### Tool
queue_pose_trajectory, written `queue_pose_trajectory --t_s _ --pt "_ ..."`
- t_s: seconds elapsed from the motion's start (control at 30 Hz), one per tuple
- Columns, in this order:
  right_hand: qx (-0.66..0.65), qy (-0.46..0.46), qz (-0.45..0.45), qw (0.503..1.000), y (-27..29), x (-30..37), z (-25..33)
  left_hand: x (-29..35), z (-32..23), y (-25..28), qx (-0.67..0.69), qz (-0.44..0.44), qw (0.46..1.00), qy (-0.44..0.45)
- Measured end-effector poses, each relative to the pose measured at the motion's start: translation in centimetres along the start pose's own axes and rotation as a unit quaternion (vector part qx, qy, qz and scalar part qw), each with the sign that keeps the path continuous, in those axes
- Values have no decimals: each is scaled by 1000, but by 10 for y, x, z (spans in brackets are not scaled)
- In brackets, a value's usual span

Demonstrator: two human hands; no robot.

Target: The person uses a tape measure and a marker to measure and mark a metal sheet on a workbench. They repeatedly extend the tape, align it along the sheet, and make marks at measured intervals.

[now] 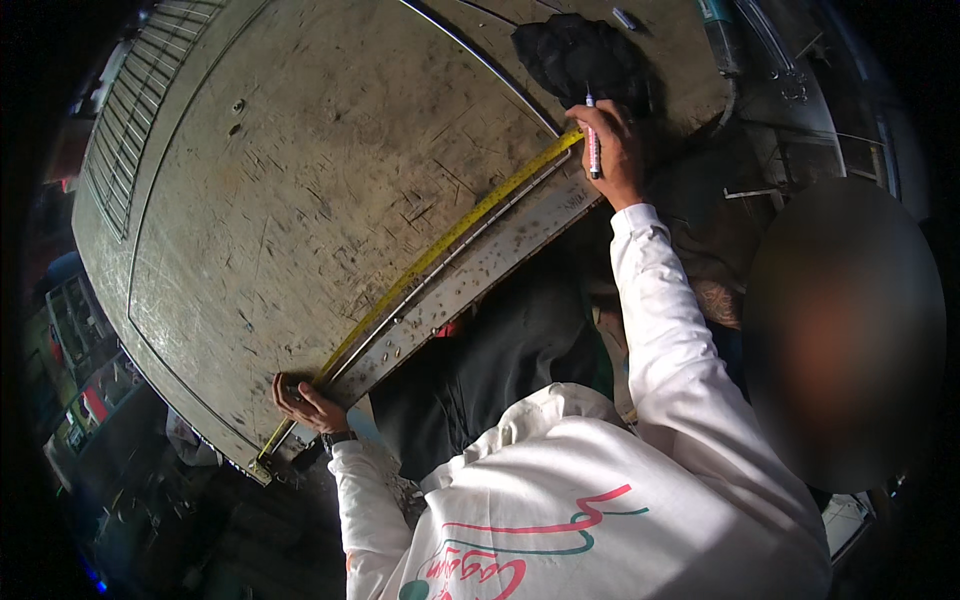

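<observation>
A yellow tape measure (450, 248) stretches diagonally along the near edge of the worktable. Beside it, on my side, lies a thin metal rod (440, 268). At the tape's lower left part my left hand (310, 405) rests over the tape and rod with curved fingers closed on the tape; what lies under the palm is hidden. My right hand (622, 158), at the upper right end of the tape, grips a white marker pen (594, 150). Its thin tip points away from me and its dark end is toward me. The fingers of that hand lie close to the tape's end.
A black crumpled cloth (580, 58) lies just beyond my right hand. Long thin rods (470, 50) and a wire rack (140, 110) lie on the scratched worktable (290, 200). A metal edge strip (480, 272) dotted with small bits borders it. Another person (845, 335) is at the right.
</observation>
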State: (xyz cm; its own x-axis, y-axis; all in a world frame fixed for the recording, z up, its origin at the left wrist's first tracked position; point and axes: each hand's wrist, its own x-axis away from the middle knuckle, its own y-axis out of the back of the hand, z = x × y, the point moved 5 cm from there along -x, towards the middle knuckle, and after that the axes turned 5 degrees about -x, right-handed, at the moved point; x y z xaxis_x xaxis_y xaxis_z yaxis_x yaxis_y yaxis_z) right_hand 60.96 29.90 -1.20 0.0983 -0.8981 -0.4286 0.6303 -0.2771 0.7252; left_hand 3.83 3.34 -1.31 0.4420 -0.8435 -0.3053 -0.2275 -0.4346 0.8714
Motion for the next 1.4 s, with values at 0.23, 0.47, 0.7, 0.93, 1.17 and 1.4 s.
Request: queue_pose_trajectory --t_s 0.23,0.47,0.7,0.93,1.17,1.4 --pt "-14 -36 -43 998 -2 4 -1 -3 -16 1 -36 -20 999 -15" --pt "25 -8 -49 998 -4 1 -14 127 -98 -28 28 346 923 -163" --pt "45 27 -47 998 -11 -1 -15 307 -43 -120 267 618 652 349" --pt "63 19 -36 997 -3 -6 0 323 -34 -96 197 679 637 307" --pt "29 8 -39 999 -8 -6 16 311 8 -58 172 652 597 435" --pt "0 16 -60 998 -5 -6 20 321 63 -61 282 624 519 512"
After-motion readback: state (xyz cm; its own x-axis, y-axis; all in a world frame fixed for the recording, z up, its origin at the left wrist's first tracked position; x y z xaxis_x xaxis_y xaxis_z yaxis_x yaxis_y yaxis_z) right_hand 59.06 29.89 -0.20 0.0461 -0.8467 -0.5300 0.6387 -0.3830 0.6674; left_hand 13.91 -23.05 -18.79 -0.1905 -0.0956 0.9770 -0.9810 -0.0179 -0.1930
